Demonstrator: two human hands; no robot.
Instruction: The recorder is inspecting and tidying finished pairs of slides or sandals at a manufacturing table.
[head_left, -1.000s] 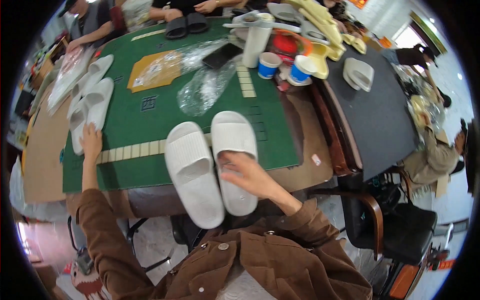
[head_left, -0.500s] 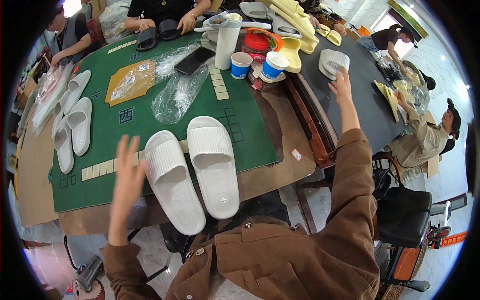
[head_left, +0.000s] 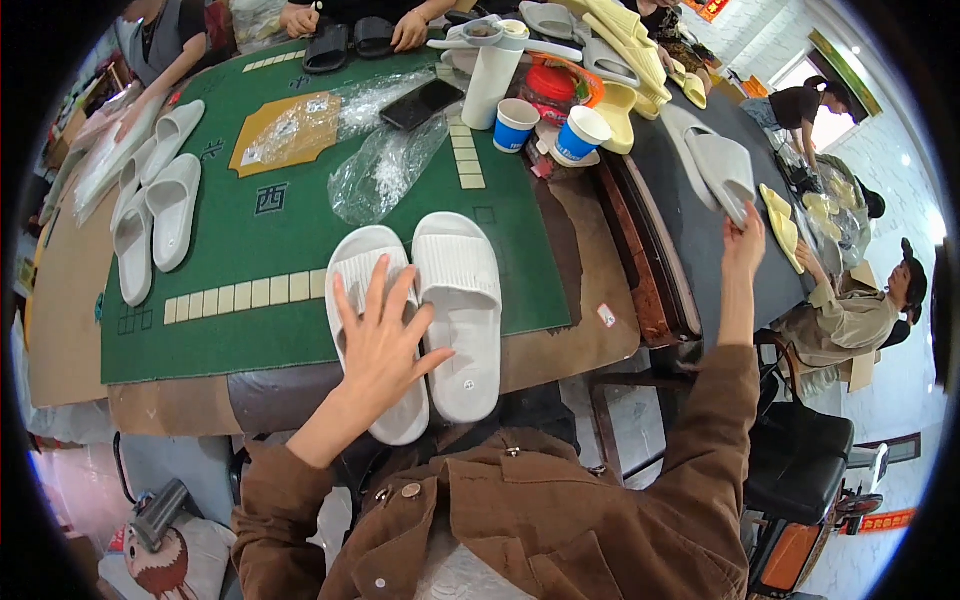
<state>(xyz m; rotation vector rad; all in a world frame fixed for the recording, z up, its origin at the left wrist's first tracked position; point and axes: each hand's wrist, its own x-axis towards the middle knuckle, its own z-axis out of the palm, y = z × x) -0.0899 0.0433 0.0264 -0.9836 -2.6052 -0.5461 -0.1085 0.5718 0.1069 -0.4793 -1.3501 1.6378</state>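
Two white slide sandals lie side by side at the table's near edge: the left slide [head_left: 400, 405] and the right slide [head_left: 468, 350]. My left hand [head_left: 380, 340] is over the left one, fingers spread across its ribbed strap; whether it presses down I cannot tell. Out to the right, my right hand [head_left: 743, 245] pinches the end of a white slide [head_left: 722, 165] above the dark tabletop. Another pale slide [head_left: 682, 140] is just left of it, partly hidden.
Several white slides [head_left: 175, 210] rest on the green mat [head_left: 230, 350] at the left. Clear plastic bags [head_left: 385, 170], a black phone [head_left: 420, 105], paper cups [head_left: 515, 125] and a white tumbler [head_left: 492, 85] occupy the middle. Co-workers handle black slides [head_left: 328, 48] and yellow slides [head_left: 780, 225].
My left hand has moved right, onto the left slide. My right hand has moved right and closed on a slide, which now shows next to another. The view has shifted slightly.
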